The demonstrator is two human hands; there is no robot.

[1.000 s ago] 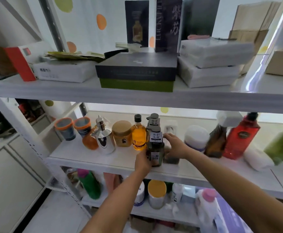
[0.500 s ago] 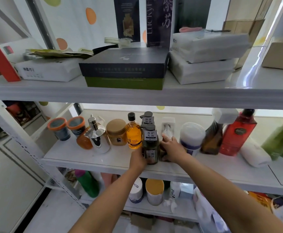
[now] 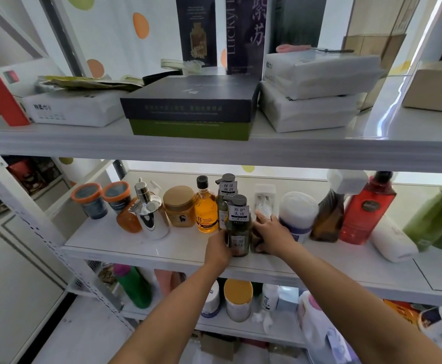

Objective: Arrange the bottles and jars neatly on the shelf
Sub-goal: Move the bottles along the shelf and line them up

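Note:
On the middle shelf (image 3: 141, 248) a row of bottles and jars stands. My left hand (image 3: 218, 252) grips the dark green pump bottle (image 3: 238, 227) near the shelf's front edge. My right hand (image 3: 269, 233) is closed on a small dark bottle (image 3: 256, 239) just right of it, mostly hidden by my fingers. Behind stand a second green pump bottle (image 3: 225, 195), an amber bottle (image 3: 206, 208), a gold-lidded jar (image 3: 179, 206) and a chrome pump dispenser (image 3: 150, 214). To the right are a white tub (image 3: 297, 214), a brown bottle (image 3: 329, 219) and a red bottle (image 3: 364, 208).
Two orange-rimmed jars (image 3: 101, 199) sit at the far left, a white bottle (image 3: 392, 241) lies on its side at the right beside green bottles (image 3: 436, 219). Boxes (image 3: 188, 109) fill the upper shelf, more bottles (image 3: 237, 298) the lower one.
The view has shifted slightly. Both hands and the two bottles they hold have slid a little further back on the shelf, closer to the row.

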